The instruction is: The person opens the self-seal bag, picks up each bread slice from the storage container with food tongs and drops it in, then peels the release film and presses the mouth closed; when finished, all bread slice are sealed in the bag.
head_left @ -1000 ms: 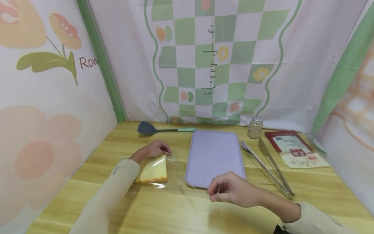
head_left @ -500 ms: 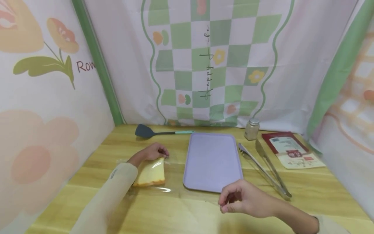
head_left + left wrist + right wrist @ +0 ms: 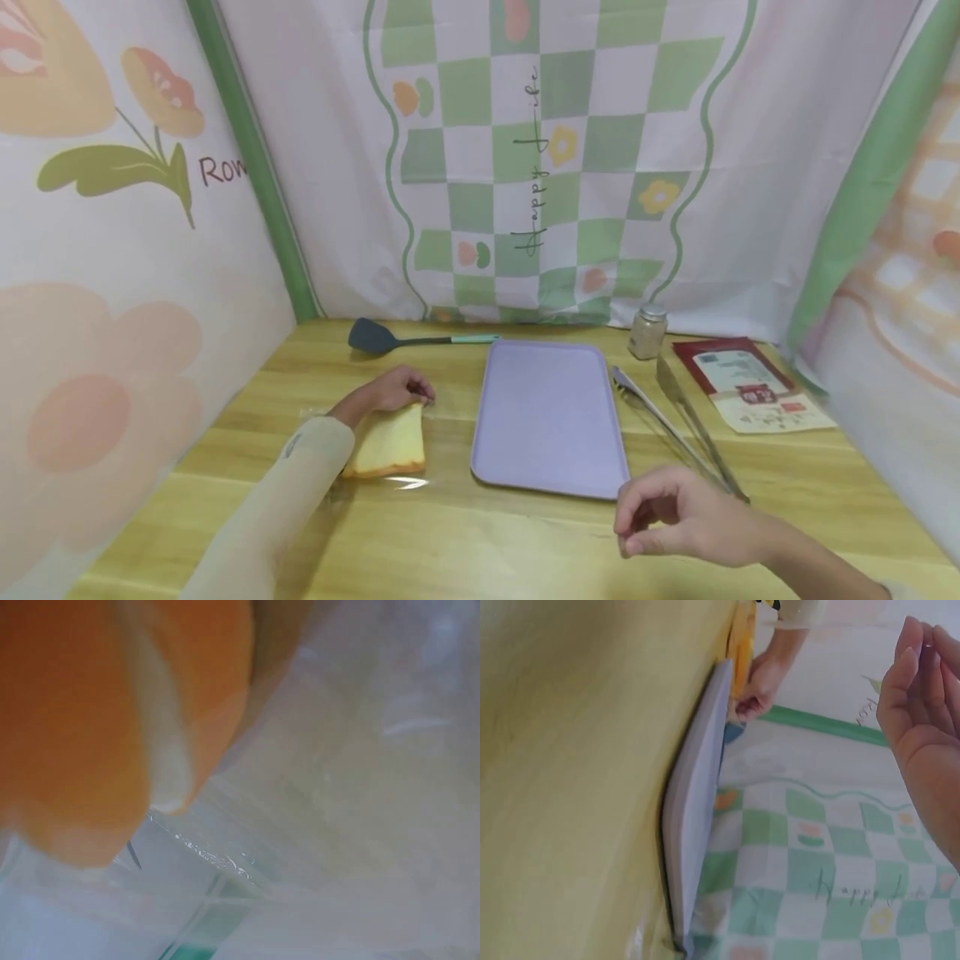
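A slice of bread lies on the left of the table with clear plastic film around it. My left hand is at its far edge, thumb and fingers pinching the film. In the left wrist view, crinkled clear film runs from beside those fingertips. My right hand is off the near right corner of the lilac tray. Its fingers are curled, with the thumb brought to the fingertips. A faint line of the film reaches those tips, and I take it as pinched there.
Behind the bread lies a dark spatula with a mint handle. Metal tongs lie right of the tray, their near end close to my right hand. A lidded jar and a red-and-cream packet stand and lie farther back. Curtains border the table.
My right hand has moved right and toward the front, away from the bread, drawing out the film. The left hand has stayed at the bread's far edge. The bread has stayed put.
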Demonstrator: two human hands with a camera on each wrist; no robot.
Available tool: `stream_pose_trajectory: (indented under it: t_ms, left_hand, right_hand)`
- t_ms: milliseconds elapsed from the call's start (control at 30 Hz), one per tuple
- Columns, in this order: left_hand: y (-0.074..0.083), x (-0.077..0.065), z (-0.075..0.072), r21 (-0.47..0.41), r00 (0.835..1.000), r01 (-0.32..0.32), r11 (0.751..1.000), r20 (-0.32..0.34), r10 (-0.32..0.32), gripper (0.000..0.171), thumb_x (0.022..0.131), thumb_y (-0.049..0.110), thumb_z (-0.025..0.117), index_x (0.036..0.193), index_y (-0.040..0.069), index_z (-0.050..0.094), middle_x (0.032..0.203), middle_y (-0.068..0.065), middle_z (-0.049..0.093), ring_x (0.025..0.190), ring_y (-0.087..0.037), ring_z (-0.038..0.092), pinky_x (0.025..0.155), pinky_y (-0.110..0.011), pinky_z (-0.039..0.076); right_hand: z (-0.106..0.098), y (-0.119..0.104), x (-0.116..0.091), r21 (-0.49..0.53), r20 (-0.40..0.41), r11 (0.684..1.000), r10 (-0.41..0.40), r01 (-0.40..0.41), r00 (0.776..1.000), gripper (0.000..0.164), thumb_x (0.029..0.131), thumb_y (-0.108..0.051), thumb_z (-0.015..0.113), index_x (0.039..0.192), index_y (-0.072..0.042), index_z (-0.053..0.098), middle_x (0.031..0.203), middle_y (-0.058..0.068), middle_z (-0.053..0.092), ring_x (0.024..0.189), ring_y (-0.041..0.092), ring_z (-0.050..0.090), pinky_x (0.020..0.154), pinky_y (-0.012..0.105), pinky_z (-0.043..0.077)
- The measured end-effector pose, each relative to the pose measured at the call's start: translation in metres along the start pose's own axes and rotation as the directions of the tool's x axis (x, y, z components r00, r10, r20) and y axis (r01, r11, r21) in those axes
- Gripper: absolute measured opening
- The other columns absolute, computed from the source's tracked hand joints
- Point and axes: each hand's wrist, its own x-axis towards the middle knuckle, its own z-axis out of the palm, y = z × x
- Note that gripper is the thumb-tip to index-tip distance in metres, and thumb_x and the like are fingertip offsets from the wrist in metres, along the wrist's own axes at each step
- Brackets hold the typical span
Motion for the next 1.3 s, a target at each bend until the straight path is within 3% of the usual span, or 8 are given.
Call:
stream_pose_trajectory:
  t_ms: [233, 367, 433, 700, 833, 967, 1133, 1300]
  left_hand:
    - [0.000, -0.001, 0.002, -0.005, 1.000, -0.005, 1.000, -0.007, 0.005, 0.011, 0.090, -0.004, 0.065, 0.098, -0.003, 0.072, 0.094, -0.010, 0.073, 0.089, -0.017, 0.067, 0.082, -0.026, 0.054]
    - [-0.001, -0.003, 0.003, 0.016, 1.000, 0.011, 1.000, -0.005, -0.010, 0.010, 0.091, -0.002, 0.065, 0.098, -0.002, 0.072, 0.094, -0.008, 0.073, 0.091, -0.017, 0.067, 0.085, -0.027, 0.053]
    - [-0.001, -0.003, 0.003, 0.025, 1.000, 0.022, 0.999, -0.006, -0.022, 0.010, 0.092, 0.000, 0.065, 0.098, 0.000, 0.073, 0.094, -0.006, 0.073, 0.091, -0.016, 0.066, 0.086, -0.028, 0.052]
    - [0.000, 0.000, 0.002, 0.010, 1.000, 0.029, 1.000, -0.013, -0.028, 0.010, 0.092, 0.000, 0.064, 0.099, 0.000, 0.072, 0.095, -0.006, 0.073, 0.093, -0.017, 0.066, 0.088, -0.030, 0.052]
    - [-0.002, 0.001, 0.003, 0.012, 0.999, 0.039, 0.999, -0.012, -0.039, 0.011, 0.092, -0.001, 0.064, 0.099, 0.000, 0.072, 0.095, -0.005, 0.073, 0.093, -0.016, 0.067, 0.088, -0.029, 0.052]
    - [0.000, 0.001, 0.003, 0.016, 0.999, 0.042, 0.999, -0.016, -0.042, 0.010, 0.092, 0.000, 0.065, 0.099, 0.000, 0.073, 0.094, -0.005, 0.073, 0.092, -0.017, 0.067, 0.087, -0.029, 0.053]
    - [0.002, 0.000, 0.003, 0.013, 0.998, 0.051, 0.999, -0.024, -0.050, 0.010, 0.092, 0.001, 0.066, 0.099, 0.000, 0.073, 0.094, -0.005, 0.073, 0.093, -0.016, 0.067, 0.087, -0.029, 0.052]
    - [0.002, 0.000, 0.002, 0.018, 0.999, 0.048, 0.999, -0.023, -0.047, 0.009, 0.092, 0.002, 0.066, 0.098, 0.001, 0.073, 0.094, -0.005, 0.073, 0.092, -0.016, 0.066, 0.087, -0.028, 0.052]
  right_hand:
    - [-0.028, -0.018, -0.028, -0.189, -0.184, 0.982, -0.018, -0.017, 0.983, 0.041, 0.079, 0.029, 0.058, 0.107, 0.001, 0.067, 0.098, 0.011, 0.070, 0.087, 0.018, 0.069, 0.071, 0.030, 0.059]
    - [-0.046, -0.029, -0.047, -0.339, -0.373, 0.934, -0.021, -0.115, 0.927, 0.042, 0.076, 0.029, 0.062, 0.105, 0.000, 0.069, 0.097, 0.009, 0.072, 0.084, 0.014, 0.070, 0.072, 0.024, 0.058]
    - [-0.056, -0.033, -0.057, -0.392, -0.472, 0.901, -0.024, -0.185, 0.881, 0.038, 0.075, 0.029, 0.063, 0.103, 0.003, 0.070, 0.094, 0.009, 0.072, 0.081, 0.014, 0.070, 0.069, 0.023, 0.057]
    - [-0.084, -0.041, -0.100, -0.369, -0.781, 0.715, 0.109, -0.594, 0.616, 0.022, 0.088, 0.008, 0.068, 0.107, -0.001, 0.072, 0.095, -0.013, 0.073, 0.077, 0.005, 0.068, 0.067, 0.016, 0.054]
    - [-0.094, -0.042, -0.121, -0.302, -0.858, 0.679, 0.112, -0.669, 0.501, 0.019, 0.088, 0.000, 0.072, 0.103, -0.009, 0.076, 0.091, -0.024, 0.072, 0.073, -0.002, 0.067, 0.064, 0.010, 0.050]
    - [-0.100, -0.040, -0.138, -0.270, -0.889, 0.696, 0.085, -0.665, 0.450, 0.021, 0.089, 0.002, 0.070, 0.099, -0.015, 0.077, 0.086, -0.025, 0.071, 0.070, -0.004, 0.065, 0.063, 0.007, 0.046]
    - [-0.108, -0.035, -0.153, -0.289, -0.883, 0.873, -0.086, -0.392, 0.461, 0.035, 0.088, 0.019, 0.058, 0.098, -0.010, 0.076, 0.087, -0.015, 0.075, 0.072, -0.003, 0.066, 0.064, 0.007, 0.049]
    - [-0.112, -0.031, -0.164, -0.320, -0.907, 0.886, -0.182, -0.337, 0.381, 0.044, 0.090, 0.019, 0.056, 0.093, -0.019, 0.076, 0.084, -0.018, 0.074, 0.070, -0.008, 0.066, 0.058, 0.006, 0.049]
